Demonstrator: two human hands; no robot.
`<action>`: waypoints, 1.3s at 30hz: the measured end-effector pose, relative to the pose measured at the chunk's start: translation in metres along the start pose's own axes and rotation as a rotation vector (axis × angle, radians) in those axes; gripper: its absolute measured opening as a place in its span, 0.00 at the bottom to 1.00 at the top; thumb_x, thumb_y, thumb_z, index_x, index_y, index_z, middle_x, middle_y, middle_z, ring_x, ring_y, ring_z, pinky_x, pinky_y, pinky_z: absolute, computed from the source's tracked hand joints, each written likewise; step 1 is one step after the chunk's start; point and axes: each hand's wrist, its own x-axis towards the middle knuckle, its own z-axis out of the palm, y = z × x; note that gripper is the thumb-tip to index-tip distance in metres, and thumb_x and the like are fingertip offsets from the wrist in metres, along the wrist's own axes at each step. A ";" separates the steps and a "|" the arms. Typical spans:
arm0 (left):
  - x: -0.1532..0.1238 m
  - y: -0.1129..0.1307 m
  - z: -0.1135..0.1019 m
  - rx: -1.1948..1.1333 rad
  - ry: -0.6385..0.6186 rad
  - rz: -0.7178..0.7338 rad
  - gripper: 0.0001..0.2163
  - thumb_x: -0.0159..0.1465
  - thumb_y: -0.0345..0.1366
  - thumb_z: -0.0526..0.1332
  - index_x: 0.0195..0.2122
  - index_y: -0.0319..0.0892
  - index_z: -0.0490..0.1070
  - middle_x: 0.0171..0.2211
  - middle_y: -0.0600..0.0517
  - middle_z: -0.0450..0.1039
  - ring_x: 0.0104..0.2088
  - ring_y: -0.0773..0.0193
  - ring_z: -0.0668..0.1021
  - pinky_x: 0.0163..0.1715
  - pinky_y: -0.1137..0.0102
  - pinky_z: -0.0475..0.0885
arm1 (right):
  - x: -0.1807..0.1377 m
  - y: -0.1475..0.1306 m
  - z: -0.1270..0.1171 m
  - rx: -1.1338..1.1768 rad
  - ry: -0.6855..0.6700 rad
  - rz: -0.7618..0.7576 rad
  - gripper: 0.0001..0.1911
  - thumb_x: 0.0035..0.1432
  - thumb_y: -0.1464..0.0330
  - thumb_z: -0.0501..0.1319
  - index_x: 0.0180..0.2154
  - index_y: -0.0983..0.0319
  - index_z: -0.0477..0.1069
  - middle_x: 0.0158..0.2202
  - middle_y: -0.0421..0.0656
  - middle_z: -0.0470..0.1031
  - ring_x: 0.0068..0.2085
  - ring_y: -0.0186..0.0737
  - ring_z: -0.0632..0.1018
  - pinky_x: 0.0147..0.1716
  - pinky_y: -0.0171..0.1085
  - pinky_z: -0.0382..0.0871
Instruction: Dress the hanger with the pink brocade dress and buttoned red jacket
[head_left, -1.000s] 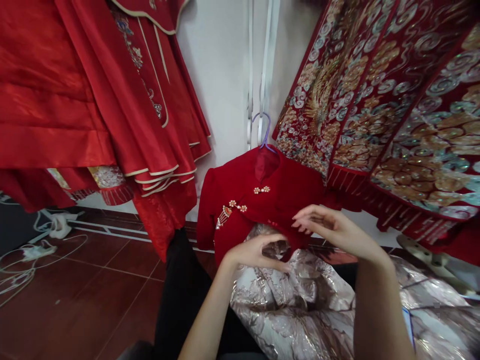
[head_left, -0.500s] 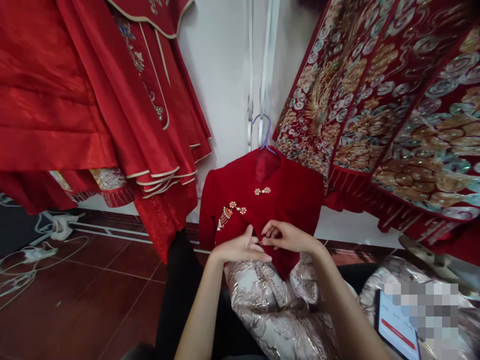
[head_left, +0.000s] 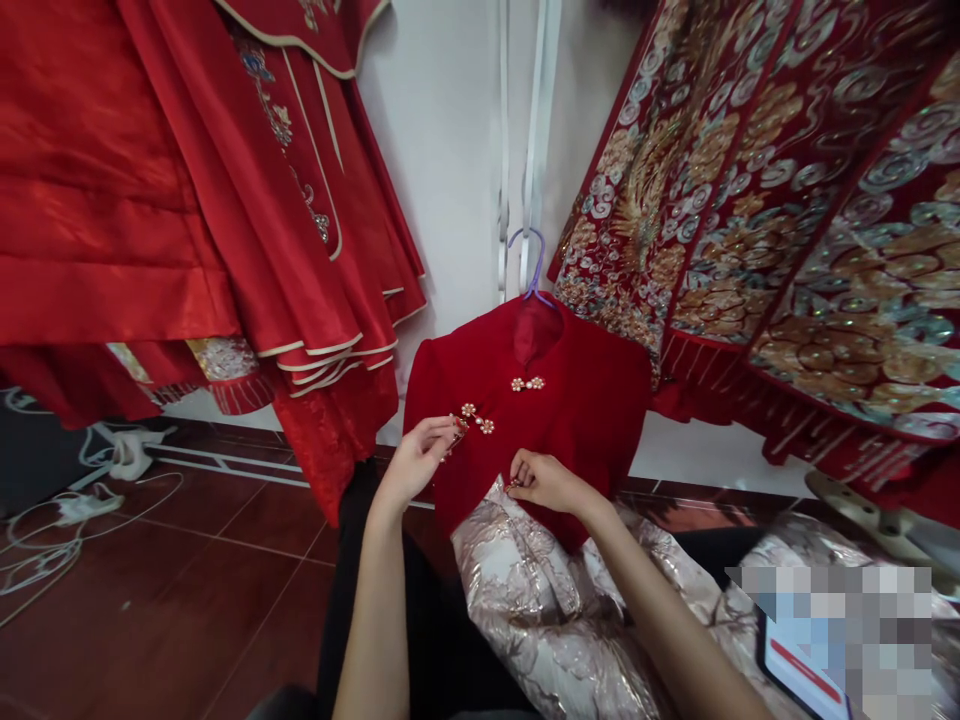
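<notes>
A red jacket (head_left: 592, 410) hangs in front of me on a purple hanger (head_left: 536, 268). Gold flower clasps with pearls decorate it, one at the collar (head_left: 528, 384) and one on the chest (head_left: 478, 418). My left hand (head_left: 424, 458) is closed at the chest, fingertips pinching a beaded tassel ornament that they mostly cover. Lower down on the jacket front, my right hand (head_left: 551, 483) pinches a small gold beaded piece at the jacket's edge; its exact kind is hard to make out. Beneath the jacket, a silvery-pink brocade garment (head_left: 540, 580) lies over my lap.
Red garments (head_left: 300, 200) hang at the left, and heavily embroidered ones (head_left: 720, 220) at the right. White rails (head_left: 534, 130) stand against the wall. Cables and a power strip (head_left: 90, 505) lie on the tiled floor. A phone (head_left: 802, 670) rests on the brocade at lower right.
My left hand has moved up and left from beside my right hand to the tassel ornament. My right hand has shifted slightly left, fingers now curled tighter.
</notes>
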 end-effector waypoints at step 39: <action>0.020 -0.053 0.004 0.286 -0.047 -0.267 0.10 0.42 0.31 0.70 0.26 0.36 0.76 0.22 0.49 0.77 0.26 0.63 0.78 0.30 0.71 0.73 | 0.016 -0.036 0.068 0.177 0.512 -0.026 0.09 0.58 0.64 0.58 0.37 0.60 0.74 0.34 0.43 0.76 0.35 0.38 0.76 0.37 0.37 0.73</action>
